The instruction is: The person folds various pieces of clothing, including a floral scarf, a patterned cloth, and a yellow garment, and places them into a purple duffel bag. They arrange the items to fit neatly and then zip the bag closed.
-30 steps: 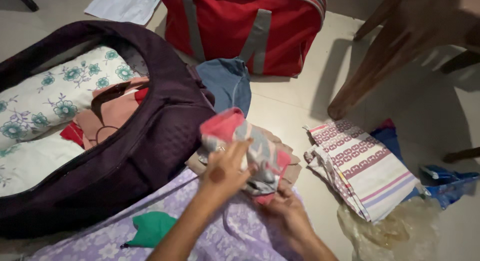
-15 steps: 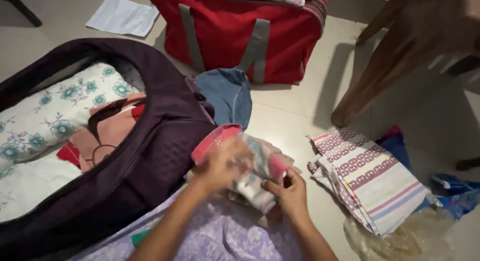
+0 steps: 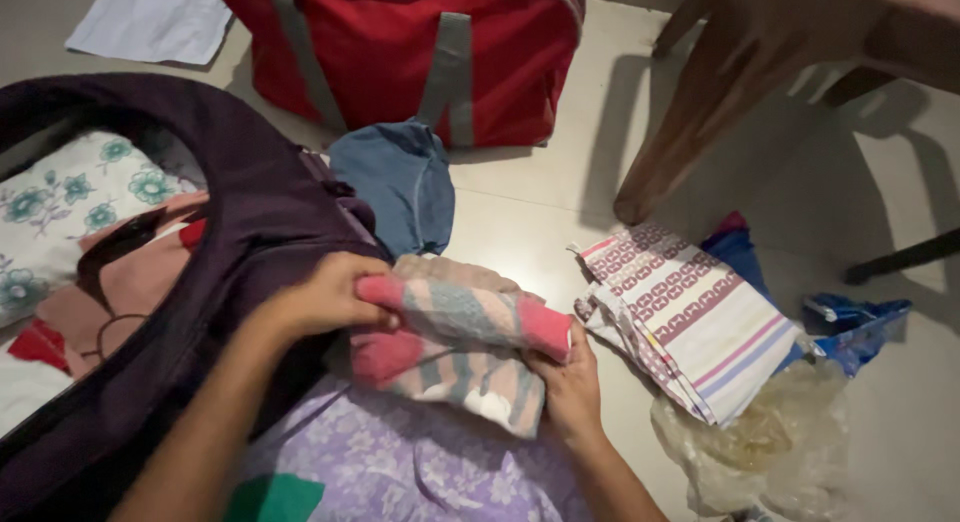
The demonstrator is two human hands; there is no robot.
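Both hands hold a folded pink, grey and beige patterned cloth (image 3: 460, 347) over my lap. My left hand (image 3: 325, 297) grips its left end, beside the open dark purple bag (image 3: 260, 242). My right hand (image 3: 570, 382) grips the right end from below. The cloth lies flat across a lilac floral garment (image 3: 400, 467). Inside the purple bag I see a white floral cloth (image 3: 70, 197) and a peach garment (image 3: 120, 282).
A red duffel bag (image 3: 400, 42) stands behind on the tiled floor, with blue folded denim (image 3: 395, 182) in front of it. A striped white and maroon cloth (image 3: 685, 317), blue packets (image 3: 860, 327) and a clear plastic bag (image 3: 760, 452) lie right. A wooden chair leg (image 3: 690, 122) stands nearby.
The cloth has come down from a raised bunch and is now folded flat and long between both hands. The view shifted right and slightly down.
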